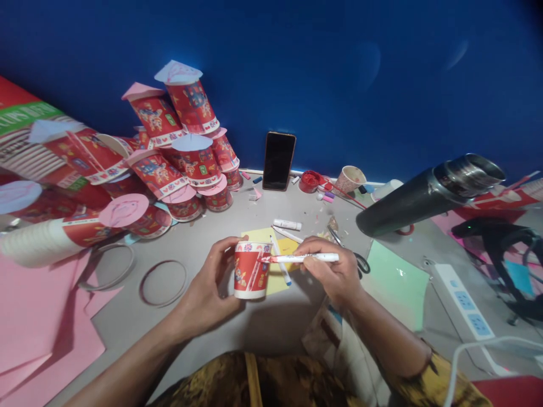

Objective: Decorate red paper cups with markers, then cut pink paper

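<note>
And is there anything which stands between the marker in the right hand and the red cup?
Nothing visible does. The white marker in the right hand has its tip at the red cup, and the left hand holds the cup's opposite side.

A deep blue wall (297, 73) filled the upper part of the view, plain and smooth, brighter toward the middle and darkening to near black at the top right corner. Two faint curved patches of light (368, 66) showed on its right half. Below it spread a flat, pale grey counter (237, 212), with a thin whitish strip (251, 170) where the two met. The counter was evenly lit, with a soft shadow (280, 325) toward its near side.
</note>
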A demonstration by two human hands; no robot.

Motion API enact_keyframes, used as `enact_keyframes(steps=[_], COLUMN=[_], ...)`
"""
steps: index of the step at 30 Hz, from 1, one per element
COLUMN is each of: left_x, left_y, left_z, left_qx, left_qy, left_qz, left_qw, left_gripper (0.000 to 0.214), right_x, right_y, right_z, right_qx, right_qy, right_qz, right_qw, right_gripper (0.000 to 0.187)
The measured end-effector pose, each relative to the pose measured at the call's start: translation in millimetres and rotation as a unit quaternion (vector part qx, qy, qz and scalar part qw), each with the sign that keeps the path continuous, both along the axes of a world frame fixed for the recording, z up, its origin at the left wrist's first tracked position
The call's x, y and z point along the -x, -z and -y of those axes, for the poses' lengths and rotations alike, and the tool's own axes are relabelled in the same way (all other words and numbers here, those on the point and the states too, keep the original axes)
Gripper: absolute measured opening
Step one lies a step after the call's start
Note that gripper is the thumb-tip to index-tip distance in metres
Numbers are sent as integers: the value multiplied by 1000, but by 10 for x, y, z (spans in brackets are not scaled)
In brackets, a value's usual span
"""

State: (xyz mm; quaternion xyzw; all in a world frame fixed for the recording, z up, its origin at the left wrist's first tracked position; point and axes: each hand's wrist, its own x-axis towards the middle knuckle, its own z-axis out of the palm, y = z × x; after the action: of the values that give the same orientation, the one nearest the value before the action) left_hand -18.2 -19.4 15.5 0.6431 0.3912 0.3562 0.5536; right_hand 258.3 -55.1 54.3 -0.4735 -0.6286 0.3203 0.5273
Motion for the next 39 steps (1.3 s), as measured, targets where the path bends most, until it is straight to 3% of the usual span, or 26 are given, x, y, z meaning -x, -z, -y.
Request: enact_keyframes(steps=[10,21,26,30,34,39], left_x=[31,-2,-8,-15,-41,-84], left_y=[22,-23,-6,42,56,-21], left_z=[-14,-9,-11,-6,-16,-49], left_qx=[-15,11,23,23,21,-23], left_qy=[13,26,28,29,20,-31], left_qz=[10,41,60,81,68,-6], left_qw=[1000,999,998,996,997,999], left_gripper=[84,84,84,84,86,82], right_x=[6,0,25,60,39,-34], right_y=[-3,25,7,-33,45,245], right_z=[1,5,13,49,55,-87], right_qx=[37,66,70,74,155,217], right_qy=[37,32,5,-58,-107,-53], right_qz=[-40,-79,-87,-92,-162,-289], right_qw=[998,994,994,991,969,931], right_gripper=[14,13,12,11,12,35])
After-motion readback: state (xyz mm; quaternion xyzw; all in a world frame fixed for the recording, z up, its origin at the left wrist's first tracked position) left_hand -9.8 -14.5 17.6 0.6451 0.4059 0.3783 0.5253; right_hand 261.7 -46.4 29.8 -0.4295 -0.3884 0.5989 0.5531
